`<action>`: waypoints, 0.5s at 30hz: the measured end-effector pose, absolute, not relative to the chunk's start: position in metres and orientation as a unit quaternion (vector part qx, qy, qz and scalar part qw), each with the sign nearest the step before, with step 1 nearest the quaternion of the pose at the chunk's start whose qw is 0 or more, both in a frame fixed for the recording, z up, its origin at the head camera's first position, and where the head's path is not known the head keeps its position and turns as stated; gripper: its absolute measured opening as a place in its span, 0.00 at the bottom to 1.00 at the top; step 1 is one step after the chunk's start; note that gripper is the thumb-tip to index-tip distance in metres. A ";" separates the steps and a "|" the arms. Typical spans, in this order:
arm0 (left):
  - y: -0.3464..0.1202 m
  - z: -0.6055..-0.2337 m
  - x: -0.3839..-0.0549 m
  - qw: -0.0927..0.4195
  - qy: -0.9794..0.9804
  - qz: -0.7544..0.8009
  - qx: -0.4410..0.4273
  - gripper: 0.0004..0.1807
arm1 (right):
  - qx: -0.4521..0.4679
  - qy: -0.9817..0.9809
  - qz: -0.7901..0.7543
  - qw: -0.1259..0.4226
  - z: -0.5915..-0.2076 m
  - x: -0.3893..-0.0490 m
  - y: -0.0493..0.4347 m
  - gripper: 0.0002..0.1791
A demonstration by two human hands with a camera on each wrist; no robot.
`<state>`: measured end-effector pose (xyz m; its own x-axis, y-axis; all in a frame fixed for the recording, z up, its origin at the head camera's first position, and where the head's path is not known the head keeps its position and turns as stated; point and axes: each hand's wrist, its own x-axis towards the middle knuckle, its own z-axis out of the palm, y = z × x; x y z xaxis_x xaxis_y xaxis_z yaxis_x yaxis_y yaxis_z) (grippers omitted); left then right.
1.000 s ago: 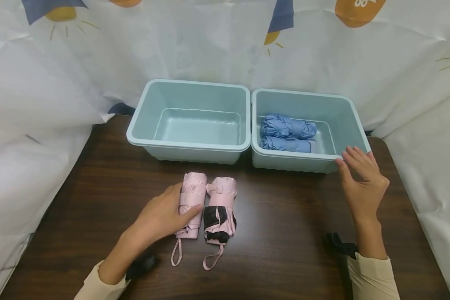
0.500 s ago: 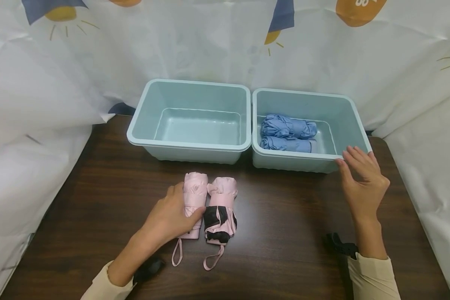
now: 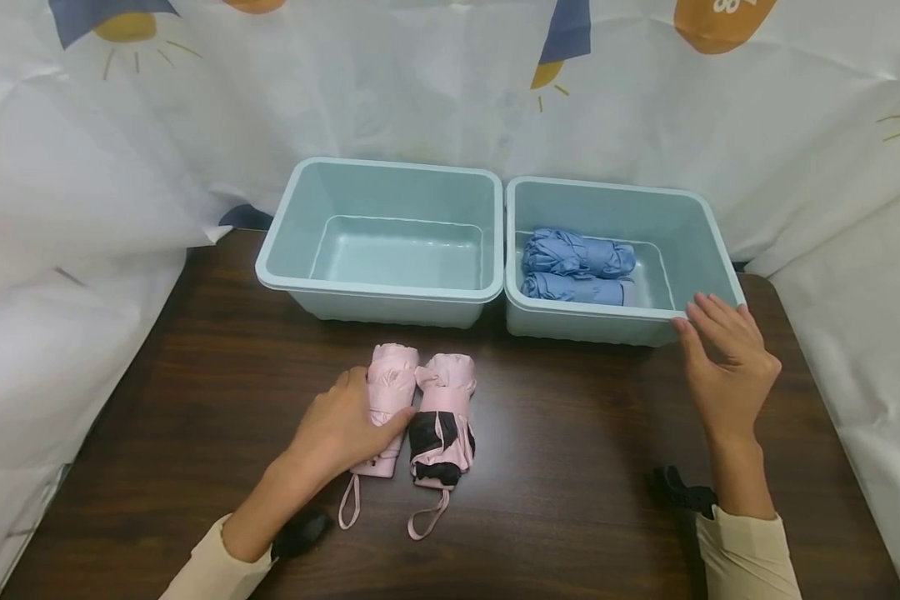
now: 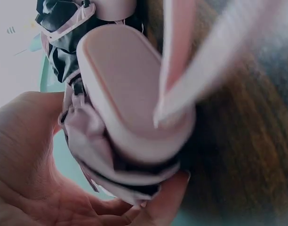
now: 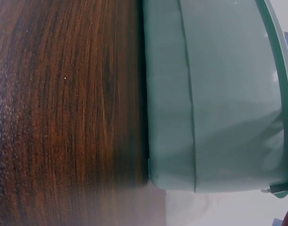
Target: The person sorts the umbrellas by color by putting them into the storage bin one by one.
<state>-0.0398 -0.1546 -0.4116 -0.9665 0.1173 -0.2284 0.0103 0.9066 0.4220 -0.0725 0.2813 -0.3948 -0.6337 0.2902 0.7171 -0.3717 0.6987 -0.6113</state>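
Note:
My left hand (image 3: 345, 421) holds a folded pink umbrella (image 3: 392, 375) from its left side, thumb across the top. In the left wrist view, its flat pink handle end (image 4: 123, 80) faces the camera, and the wrist strap (image 4: 177, 70) is blurred. Just right of it lies a second folded umbrella (image 3: 446, 400), pink with black patches and its own strap loop. My right hand (image 3: 735, 367) rests at the front right corner of the right bin (image 3: 585, 310), fingers over the rim and thumb against its front. Two rolled blue umbrellas (image 3: 577, 254) lie side by side in that bin.
A second pale blue-green bin (image 3: 378, 290) stands close to the left of the first, with nothing in it. Both stand at the back of the dark wooden table (image 3: 555, 500). A white patterned curtain (image 3: 420, 83) surrounds the back and sides.
My left hand has shifted slightly right with the pink umbrella, whose lower end and strap have swung a little left. The right hand stays at the bin's corner.

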 end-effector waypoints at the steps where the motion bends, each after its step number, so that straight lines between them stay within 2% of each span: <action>1: -0.155 -0.411 -0.041 0.128 0.968 0.214 0.034 0.49 | 0.024 -0.817 0.387 0.427 -0.395 -0.072 0.281 0.14; 7: -0.159 -0.407 -0.041 0.128 0.970 0.200 0.042 0.48 | 0.023 -0.817 0.386 0.427 -0.398 -0.074 0.285 0.15; 12: -0.159 -0.407 -0.038 0.094 0.976 0.184 0.062 0.42 | 0.025 -0.817 0.388 0.426 -0.402 -0.076 0.289 0.16; 15: -0.158 -0.409 -0.037 0.075 0.980 0.170 0.071 0.44 | 0.024 -0.817 0.387 0.427 -0.403 -0.077 0.290 0.16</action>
<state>-0.0374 -0.1584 -0.4089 -0.9788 0.1644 -0.1221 0.1137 0.9322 0.3437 -0.0769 0.2901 -0.4035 -0.6337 0.2910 0.7167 -0.3702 0.6995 -0.6113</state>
